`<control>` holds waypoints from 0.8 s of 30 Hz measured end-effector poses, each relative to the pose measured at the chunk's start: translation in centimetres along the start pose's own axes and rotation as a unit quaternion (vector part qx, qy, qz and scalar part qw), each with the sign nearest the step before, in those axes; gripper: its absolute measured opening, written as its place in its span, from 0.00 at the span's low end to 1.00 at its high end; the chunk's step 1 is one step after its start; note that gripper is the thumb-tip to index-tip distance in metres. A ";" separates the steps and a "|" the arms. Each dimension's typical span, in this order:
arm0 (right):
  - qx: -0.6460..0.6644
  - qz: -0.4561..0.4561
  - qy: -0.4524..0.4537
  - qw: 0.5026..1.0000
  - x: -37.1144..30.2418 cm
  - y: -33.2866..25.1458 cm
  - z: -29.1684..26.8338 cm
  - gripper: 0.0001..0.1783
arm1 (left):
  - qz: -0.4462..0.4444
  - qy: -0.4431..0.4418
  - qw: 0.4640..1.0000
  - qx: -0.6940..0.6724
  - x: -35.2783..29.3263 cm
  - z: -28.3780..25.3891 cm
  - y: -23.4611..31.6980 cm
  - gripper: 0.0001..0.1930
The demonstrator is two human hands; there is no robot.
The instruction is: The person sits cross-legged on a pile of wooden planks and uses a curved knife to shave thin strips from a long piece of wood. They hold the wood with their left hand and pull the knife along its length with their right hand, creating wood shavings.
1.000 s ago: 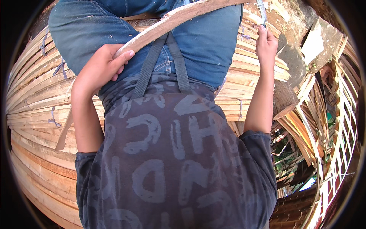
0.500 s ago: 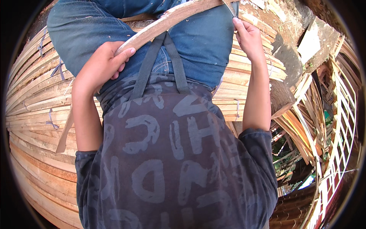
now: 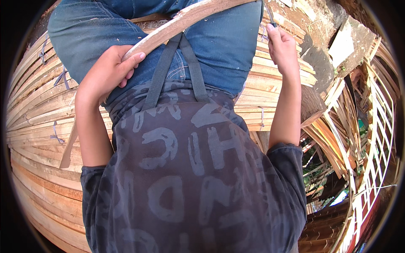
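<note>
My left hand (image 3: pixel 110 69) is closed round the near end of a curved wooden strip (image 3: pixel 181 26), its thumb lying along the top. The strip slants up over my lap to the right, and its far end runs out of the picture. A pale, rough band shows along its upper edge. My right hand (image 3: pixel 283 48) grips the dark handle of a knife (image 3: pixel 270 16), with the thin blade pointing away from me. The blade is to the right of the wood, apart from the part of the strip in view; its tip is near the top edge.
Bundled wooden slats (image 3: pixel 38 105) tied with purple strips lie under and beside me. A cut log (image 3: pixel 311 105) lies at the right, by a grey stone (image 3: pixel 318 69). Farther right are loose thin strips (image 3: pixel 333 143) and a woven lattice (image 3: pixel 375 156).
My right hand has moved the knife right and slightly toward me, off the far part of the wooden strip. My left hand and the strip have shifted slightly left.
</note>
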State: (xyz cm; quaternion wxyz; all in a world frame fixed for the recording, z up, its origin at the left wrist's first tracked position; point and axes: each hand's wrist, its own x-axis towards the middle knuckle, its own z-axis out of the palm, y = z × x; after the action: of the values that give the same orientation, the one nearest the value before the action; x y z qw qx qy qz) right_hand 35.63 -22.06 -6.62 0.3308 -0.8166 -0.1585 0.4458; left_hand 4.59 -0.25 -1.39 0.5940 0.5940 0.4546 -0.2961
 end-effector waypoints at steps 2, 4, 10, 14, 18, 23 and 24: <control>-0.036 -0.034 -0.026 0.998 0.3 -0.6 1.3 0.23 | 0.007 0.007 1.000 -0.005 0.1 0.2 0.6 0.17; -0.060 -0.017 -0.021 0.998 1.9 0.0 2.4 0.24 | 0.015 0.005 1.000 -0.010 -0.2 0.3 0.3 0.17; -0.022 0.034 -0.009 0.999 3.5 0.7 -0.9 0.24 | 0.029 0.002 1.000 0.011 0.0 -0.2 0.2 0.17; -0.076 -0.042 -0.037 0.996 1.7 0.4 3.0 0.26 | 0.002 0.001 1.000 0.004 -0.2 0.3 -0.1 0.17; -0.081 0.014 0.078 0.994 3.6 3.6 -2.0 0.25 | 0.037 -0.019 0.999 0.010 0.2 0.1 -0.3 0.17; -0.080 -0.023 -0.069 0.994 0.7 -0.1 2.5 0.26 | 0.002 -0.007 1.000 0.016 0.1 -0.1 0.2 0.17; -0.100 -0.054 -0.073 0.991 0.4 0.3 3.6 0.27 | 0.002 0.002 1.000 0.013 -0.1 0.1 0.4 0.18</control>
State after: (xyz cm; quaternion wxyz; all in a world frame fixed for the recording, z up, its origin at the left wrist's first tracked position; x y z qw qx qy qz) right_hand 32.86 -20.63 -8.48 0.2585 -0.8011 -0.2704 0.4673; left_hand 4.92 -0.32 -1.09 0.5861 0.6031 0.4505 -0.2996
